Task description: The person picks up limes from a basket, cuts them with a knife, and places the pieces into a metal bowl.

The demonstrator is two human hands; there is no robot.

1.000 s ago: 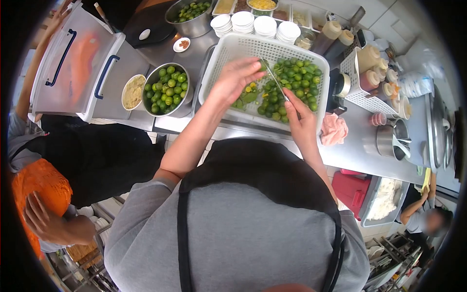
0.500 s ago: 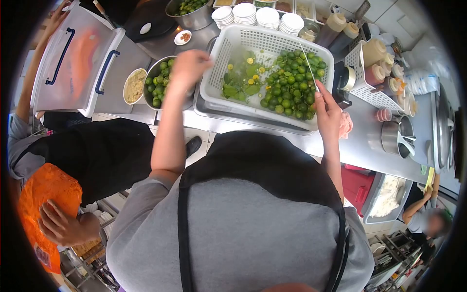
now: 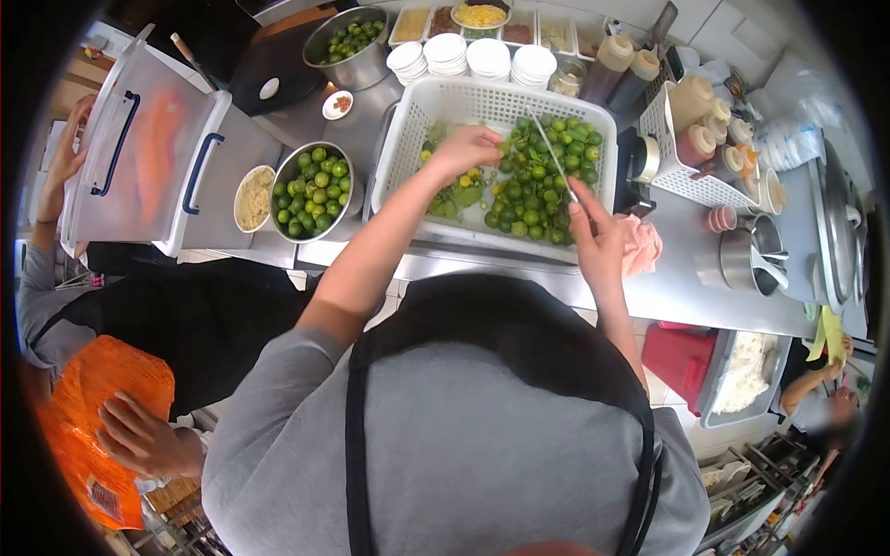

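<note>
A white perforated basket [image 3: 382, 176] on the counter holds many small green limes [image 3: 530, 191], heaped on its right side, with loose leaves [image 3: 464, 196] and yellowish pieces on the left. My left hand [image 3: 466, 151] reaches over the basket, its fingers curled together at the left edge of the lime heap. Whatever is between its fingertips is hidden. In my right hand [image 3: 596, 232], near the basket's front right corner, is a knife [image 3: 554, 159] whose thin blade points away over the limes. A steel pot [image 3: 353, 199] full of limes stands left of the basket.
Stacked white dishes [image 3: 489, 60] line the back. Sauce bottles [image 3: 612, 63] stand back right, beside a crumpled pink cloth [image 3: 642, 244]. Left are a bowl of pale crumbs [image 3: 253, 199], a large lidded tub [image 3: 199, 176] and a co-worker's hand [image 3: 139, 435] on an orange bag [image 3: 79, 408].
My left hand has moved right, from beside the lime pot to over the basket. My right hand and the knife have shifted slightly left. The whole view has tilted a little.
</note>
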